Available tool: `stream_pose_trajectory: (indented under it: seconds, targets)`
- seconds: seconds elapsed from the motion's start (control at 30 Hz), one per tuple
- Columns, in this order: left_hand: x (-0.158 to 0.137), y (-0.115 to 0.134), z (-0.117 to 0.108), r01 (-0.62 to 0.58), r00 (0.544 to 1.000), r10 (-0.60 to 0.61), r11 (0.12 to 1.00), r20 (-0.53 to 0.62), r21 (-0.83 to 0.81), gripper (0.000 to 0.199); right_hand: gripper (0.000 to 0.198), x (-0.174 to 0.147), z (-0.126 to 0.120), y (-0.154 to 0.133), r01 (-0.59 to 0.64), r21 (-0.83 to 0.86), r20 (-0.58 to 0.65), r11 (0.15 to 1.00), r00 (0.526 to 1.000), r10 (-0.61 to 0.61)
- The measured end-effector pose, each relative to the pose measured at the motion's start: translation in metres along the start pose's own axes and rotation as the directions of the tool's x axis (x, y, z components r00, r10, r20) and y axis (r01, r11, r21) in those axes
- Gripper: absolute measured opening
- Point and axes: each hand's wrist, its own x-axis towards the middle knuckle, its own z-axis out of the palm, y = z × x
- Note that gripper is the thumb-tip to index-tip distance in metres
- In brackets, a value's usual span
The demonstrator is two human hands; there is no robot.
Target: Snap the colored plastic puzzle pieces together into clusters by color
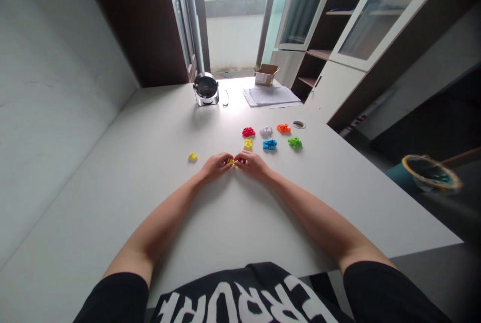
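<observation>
My left hand (218, 165) and my right hand (251, 164) meet over the white table. Between their fingertips they pinch a small yellow plastic piece (232, 162), largely covered by the fingers. Another yellow piece (193, 156) lies alone to the left of my left hand. Just beyond my right hand sits a pile of yellow pieces (248, 144). Around it are small groups of plastic pieces: red (248, 132), white (265, 131), orange (283, 128), blue (269, 144) and green (295, 142). Their exact shapes are too small to make out.
At the table's far side stand a round black device on a silver stand (206, 88), a stack of papers (270, 96) and an open cardboard box (265, 75). A round hole (298, 124) is near the right edge. A lined bin (432, 173) stands on the floor.
</observation>
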Motion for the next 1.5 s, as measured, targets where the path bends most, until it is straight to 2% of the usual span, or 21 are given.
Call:
stream_pose_trajectory:
  seconds: [1.5]
  targets:
    - [-0.0009,0.0039,-0.0028,0.002,1.000,-0.002,1.000,0.012,-0.004,0.022,0.009,0.0001,-0.0020,-0.0021,-0.006,0.002,0.010,1.000,1.000,0.006]
